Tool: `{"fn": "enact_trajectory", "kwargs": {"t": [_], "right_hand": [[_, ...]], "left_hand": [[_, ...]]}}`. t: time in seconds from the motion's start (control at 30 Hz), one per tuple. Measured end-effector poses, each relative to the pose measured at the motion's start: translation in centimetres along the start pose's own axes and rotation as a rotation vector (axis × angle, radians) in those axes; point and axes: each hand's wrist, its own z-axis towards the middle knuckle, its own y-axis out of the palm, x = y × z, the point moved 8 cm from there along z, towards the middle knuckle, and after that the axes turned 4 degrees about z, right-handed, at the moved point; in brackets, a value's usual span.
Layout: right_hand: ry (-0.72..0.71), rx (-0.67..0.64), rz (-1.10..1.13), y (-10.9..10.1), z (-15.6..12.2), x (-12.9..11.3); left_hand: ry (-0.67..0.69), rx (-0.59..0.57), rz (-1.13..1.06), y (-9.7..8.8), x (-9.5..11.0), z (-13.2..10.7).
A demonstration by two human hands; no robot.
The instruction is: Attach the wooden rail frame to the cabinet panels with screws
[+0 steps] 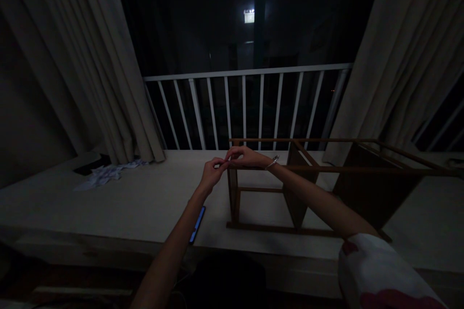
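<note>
Frame [348, 170] | my left grip [213, 168] and right grip [245, 157] meet at its end | pinched, contents unclear | best light, steady

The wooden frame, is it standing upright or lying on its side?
The wooden frame lies on its side: long rails run along the pale ledge, and panels stand on edge.

Sporting a slim, silvery bracelet [272, 162] round the right wrist [267, 161], just right of centre in the frame, glinting faintly in the gloom! Now down to the lower right: showing off a loose, whitish sleeve [380, 265], splashed with dark red patches. And going bare along the left forearm [181, 227], lower left of centre!
</note>
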Motion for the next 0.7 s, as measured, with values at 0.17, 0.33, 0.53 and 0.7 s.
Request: {"fn": "enact_trajectory", "kwargs": {"t": [0.17,0.33,0.53,0.7], "right_hand": [[0.059,-0.003,0.003,0.04,-0.10,-0.08],[0.076,0.019,0.016,-0.09,-0.09,-0.05],[0.073,0.006,0.040,-0.03,0.03,-0.07],[0.082,-0.016,0.095,0.30,0.15,0.67]], "left_hand": [[0.002,-0.011,0.014,0.07,-0.02,-0.08],[0.010,-0.012,0.007,0.12,0.13,-0.11],[-0.009,0.014,0.004,-0.02,0.00,-0.16],[0.020,0.008,0.020,0.04,0.18,-0.12]]}}
